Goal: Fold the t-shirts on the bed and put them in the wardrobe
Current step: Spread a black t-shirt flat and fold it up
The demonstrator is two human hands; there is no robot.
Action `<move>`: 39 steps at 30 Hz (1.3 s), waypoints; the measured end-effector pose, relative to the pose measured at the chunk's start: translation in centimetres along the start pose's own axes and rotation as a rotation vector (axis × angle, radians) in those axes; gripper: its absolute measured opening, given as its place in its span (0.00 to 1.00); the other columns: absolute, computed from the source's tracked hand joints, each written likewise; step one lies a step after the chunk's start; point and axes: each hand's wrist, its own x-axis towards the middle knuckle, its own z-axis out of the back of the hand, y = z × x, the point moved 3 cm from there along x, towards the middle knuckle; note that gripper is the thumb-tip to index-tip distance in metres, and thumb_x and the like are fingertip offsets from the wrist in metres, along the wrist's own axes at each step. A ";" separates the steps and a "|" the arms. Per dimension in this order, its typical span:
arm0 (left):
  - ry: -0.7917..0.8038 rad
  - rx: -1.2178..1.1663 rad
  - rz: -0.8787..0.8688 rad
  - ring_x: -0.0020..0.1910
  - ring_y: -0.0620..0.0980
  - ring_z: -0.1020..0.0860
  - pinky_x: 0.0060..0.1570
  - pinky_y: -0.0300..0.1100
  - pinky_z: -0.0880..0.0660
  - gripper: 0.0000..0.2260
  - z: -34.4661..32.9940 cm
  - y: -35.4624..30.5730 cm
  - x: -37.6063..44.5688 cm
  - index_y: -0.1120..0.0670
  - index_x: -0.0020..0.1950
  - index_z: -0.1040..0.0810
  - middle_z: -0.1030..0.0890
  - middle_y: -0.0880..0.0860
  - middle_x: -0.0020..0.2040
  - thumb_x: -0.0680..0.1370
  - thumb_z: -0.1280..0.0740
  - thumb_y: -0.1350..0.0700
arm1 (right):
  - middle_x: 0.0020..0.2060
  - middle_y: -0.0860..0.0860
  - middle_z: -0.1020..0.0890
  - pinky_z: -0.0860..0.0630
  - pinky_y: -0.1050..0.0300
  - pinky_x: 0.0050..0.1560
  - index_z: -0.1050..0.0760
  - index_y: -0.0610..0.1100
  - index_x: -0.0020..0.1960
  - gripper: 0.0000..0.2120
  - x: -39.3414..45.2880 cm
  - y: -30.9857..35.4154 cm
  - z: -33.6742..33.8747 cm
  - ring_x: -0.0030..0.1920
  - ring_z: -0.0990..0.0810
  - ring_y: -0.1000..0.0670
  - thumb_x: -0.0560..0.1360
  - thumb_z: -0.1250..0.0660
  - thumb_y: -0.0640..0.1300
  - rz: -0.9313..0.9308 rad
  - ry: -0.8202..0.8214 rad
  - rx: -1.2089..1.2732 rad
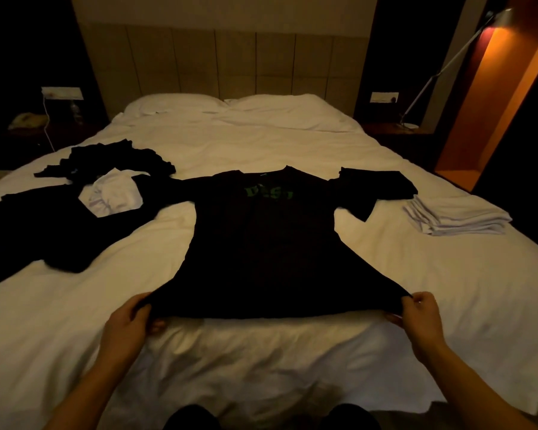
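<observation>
A black t-shirt (263, 243) with green lettering lies spread face up in the middle of the white bed (416, 290), collar away from me. My left hand (131, 321) pinches its bottom left hem corner and my right hand (416, 318) pinches the bottom right corner, stretching the hem taut. On the left lie unfolded black shirts (53, 218) with a crumpled white shirt (112, 193) on top. At the right sit a folded black shirt (376, 181) and a folded white shirt (460, 217).
Two white pillows (224, 103) rest against the padded headboard. A dark bedside table with a telephone (28, 121) stands at the left. A desk lamp (448, 66) and an orange-lit niche (491, 97) are at the right.
</observation>
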 end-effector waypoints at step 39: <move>-0.173 -0.163 -0.129 0.49 0.56 0.21 0.41 0.41 0.17 0.18 -0.5 -4.9 0.4 0.57 0.59 0.22 0.21 0.57 0.52 0.79 0.46 0.71 | 0.42 0.41 0.23 0.20 0.65 0.32 0.27 0.37 0.54 0.05 1.2 3.8 0.9 0.39 0.23 0.46 0.80 0.39 0.33 0.100 -0.110 0.254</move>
